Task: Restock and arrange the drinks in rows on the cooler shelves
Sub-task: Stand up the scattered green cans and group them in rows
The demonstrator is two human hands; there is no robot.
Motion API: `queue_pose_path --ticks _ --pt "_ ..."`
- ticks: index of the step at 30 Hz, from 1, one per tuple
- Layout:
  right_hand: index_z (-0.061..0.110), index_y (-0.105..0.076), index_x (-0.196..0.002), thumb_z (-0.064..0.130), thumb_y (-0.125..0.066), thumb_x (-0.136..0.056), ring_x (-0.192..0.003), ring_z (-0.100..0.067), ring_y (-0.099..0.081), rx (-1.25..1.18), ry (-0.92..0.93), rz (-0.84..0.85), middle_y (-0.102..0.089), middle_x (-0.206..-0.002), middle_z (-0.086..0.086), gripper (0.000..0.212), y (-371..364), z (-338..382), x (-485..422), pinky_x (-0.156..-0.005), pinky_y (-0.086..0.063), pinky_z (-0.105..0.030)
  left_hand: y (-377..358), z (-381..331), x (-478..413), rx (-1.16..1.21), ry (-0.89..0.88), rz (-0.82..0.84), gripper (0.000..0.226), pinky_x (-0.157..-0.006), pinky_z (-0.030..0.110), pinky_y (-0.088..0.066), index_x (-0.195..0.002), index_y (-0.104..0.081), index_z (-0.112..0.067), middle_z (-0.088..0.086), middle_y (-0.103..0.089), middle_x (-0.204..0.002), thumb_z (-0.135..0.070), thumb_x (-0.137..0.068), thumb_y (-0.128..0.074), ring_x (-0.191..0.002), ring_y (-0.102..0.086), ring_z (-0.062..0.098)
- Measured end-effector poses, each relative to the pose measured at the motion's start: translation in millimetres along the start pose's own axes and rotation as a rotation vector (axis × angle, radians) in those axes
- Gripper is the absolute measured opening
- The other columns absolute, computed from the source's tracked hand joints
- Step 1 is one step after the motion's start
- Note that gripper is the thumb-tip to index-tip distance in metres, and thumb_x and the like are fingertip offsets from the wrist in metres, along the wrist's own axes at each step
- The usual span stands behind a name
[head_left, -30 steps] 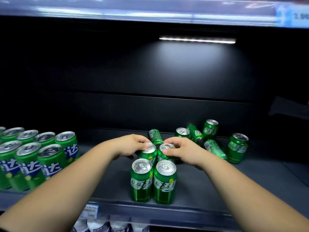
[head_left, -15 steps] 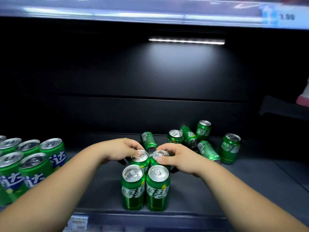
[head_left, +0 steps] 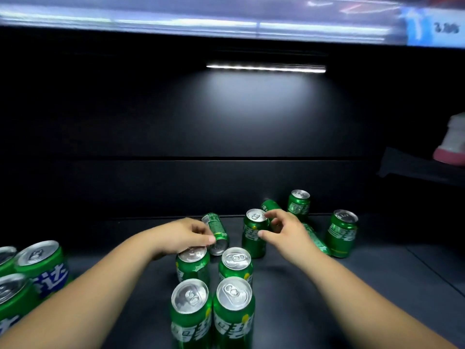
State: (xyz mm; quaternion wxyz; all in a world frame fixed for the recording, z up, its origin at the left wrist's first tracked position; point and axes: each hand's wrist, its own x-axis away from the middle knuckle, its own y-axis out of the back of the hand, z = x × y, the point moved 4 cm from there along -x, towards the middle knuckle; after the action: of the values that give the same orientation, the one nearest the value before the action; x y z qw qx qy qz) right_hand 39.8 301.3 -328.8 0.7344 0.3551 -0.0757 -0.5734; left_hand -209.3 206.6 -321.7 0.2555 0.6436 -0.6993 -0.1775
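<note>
Four upright green cans stand two by two near the shelf's front: a front pair (head_left: 190,313) and a second pair (head_left: 235,263) behind it. My left hand (head_left: 181,235) is just behind the second pair's left can (head_left: 192,265), its fingers curled on a green can lying on its side (head_left: 217,234). My right hand (head_left: 284,230) is spread around an upright loose can (head_left: 254,235), thumb on its front and fingers behind its top, not closed. More loose cans sit behind: one upright (head_left: 298,205), one upright (head_left: 342,233) and one lying (head_left: 315,241).
Green cans with blue labels (head_left: 42,263) stand packed at the left. The dark shelf floor (head_left: 364,285) stretches right. A light strip (head_left: 264,68) glows under the upper shelf, whose front edge carries a price tag (head_left: 445,28). A pink and white object (head_left: 453,144) sits at far right.
Both hands let go of the second pair of cans and moved back. The left now lies on the lying can, the right reaches around the loose upright can. The view came closer.
</note>
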Motion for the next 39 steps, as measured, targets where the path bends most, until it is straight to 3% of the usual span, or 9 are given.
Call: queue_pose_path --ticks 7,11,19,23,25,28,31,34,39 --pt "0.039 -0.058 -0.098 0.03 -0.083 -0.074 -0.083 0.0 -0.051 0.036 0.005 -0.011 -0.05 -0.096 0.01 0.036 -7.2 -1.6 -5.6 -0.077 -0.038 -0.023 2.0 -9.6 2.5 -0.179 0.032 0.07 0.035 -0.062 0.022 -0.044 -0.087 -0.072 -0.012 -0.009 -0.064 -0.069 -0.043 -0.097 -0.058 -0.06 -0.054 0.004" --pt "0.041 -0.059 -0.088 0.034 -0.084 -0.072 -0.086 -0.011 -0.056 0.033 0.058 -0.022 -0.054 -0.094 0.005 0.031 -11.9 5.0 -6.3 -0.082 -0.047 -0.031 -0.1 -10.2 14.6 -0.078 0.105 0.209 0.03 -0.049 0.023 -0.048 -0.079 -0.06 -0.017 -0.004 -0.058 -0.063 -0.035 -0.101 -0.052 -0.052 -0.053 0.008" --pt "0.028 -0.057 -0.115 0.032 -0.083 -0.073 -0.11 -0.025 -0.053 0.111 0.052 -0.097 -0.051 -0.112 -0.003 0.05 -18.7 6.3 -12.8 -0.098 -0.043 -0.037 5.0 -7.9 18.1 -0.01 0.095 0.26 0.028 -0.059 0.028 -0.053 -0.083 -0.064 -0.014 0.001 -0.063 -0.069 -0.034 -0.099 -0.055 -0.059 -0.059 0.013" --pt "0.029 -0.044 -0.143 0.029 -0.082 -0.076 -0.13 -0.023 -0.045 0.095 0.004 0.018 -0.048 -0.14 -0.006 0.077 -26.7 1.3 -19.2 -0.111 -0.035 -0.033 17.7 -1.7 -16.2 -0.185 -0.023 -0.041 0.005 -0.076 0.031 -0.057 -0.094 -0.069 -0.026 -0.005 -0.071 -0.088 -0.03 -0.093 -0.067 -0.076 -0.066 0.009" --pt "0.028 -0.041 -0.146 0.027 -0.082 -0.077 -0.132 -0.021 -0.046 0.069 -0.013 0.065 -0.049 -0.144 -0.006 0.08 -32.7 -0.1 -20.2 -0.111 -0.035 -0.03 21.5 0.7 -32.8 -0.37 -0.081 -0.117 0.022 -0.095 0.034 -0.052 -0.101 -0.069 -0.036 -0.008 -0.07 -0.105 -0.025 -0.084 -0.077 -0.098 -0.066 0.01" --pt "0.028 -0.04 -0.147 0.026 -0.081 -0.077 -0.13 -0.019 -0.048 0.042 -0.027 0.076 -0.051 -0.144 -0.003 0.081 -35.9 -2.7 -21.5 -0.11 -0.038 -0.032 12.9 -3.9 -48.5 -0.534 -0.135 -0.098 0.049 -0.102 0.028 -0.044 -0.124 -0.064 -0.03 -0.008 -0.06 -0.124 -0.027 -0.078 -0.081 -0.114 -0.056 0.01" --pt "0.03 -0.039 -0.146 0.029 -0.083 -0.075 -0.13 -0.017 -0.048 0.038 -0.033 0.089 -0.051 -0.142 0.001 0.083 -32.7 -6.4 -24.2 -0.111 -0.038 -0.034 4.0 1.3 -67.5 -0.474 -0.017 -0.154 0.069 -0.1 0.029 -0.044 -0.138 -0.053 -0.024 0.005 -0.057 -0.131 -0.055 -0.08 -0.072 -0.117 -0.057 0.02" --pt "0.03 -0.042 -0.144 0.031 -0.084 -0.075 -0.129 -0.014 -0.049 0.044 -0.024 0.099 -0.052 -0.139 0.004 0.081 -31.2 -10.2 -24.5 -0.11 -0.037 -0.03 -2.4 10.7 -81.2 -0.482 0.1 -0.194 0.109 -0.108 0.04 -0.042 -0.146 -0.038 -0.032 0.009 -0.046 -0.141 -0.087 -0.053 -0.056 -0.125 -0.052 0.031" --pt "0.029 -0.05 -0.137 0.031 -0.084 -0.074 -0.123 -0.013 -0.052 0.053 0.001 0.091 -0.057 -0.134 0.006 0.072 -31.1 -15.8 -27.2 -0.106 -0.038 -0.027 -10.9 12.3 -76.9 -0.739 0.033 0.056 0.108 -0.12 0.04 -0.024 -0.151 -0.033 -0.034 0.006 -0.011 -0.165 -0.05 -0.06 -0.088 -0.148 -0.019 0.035"
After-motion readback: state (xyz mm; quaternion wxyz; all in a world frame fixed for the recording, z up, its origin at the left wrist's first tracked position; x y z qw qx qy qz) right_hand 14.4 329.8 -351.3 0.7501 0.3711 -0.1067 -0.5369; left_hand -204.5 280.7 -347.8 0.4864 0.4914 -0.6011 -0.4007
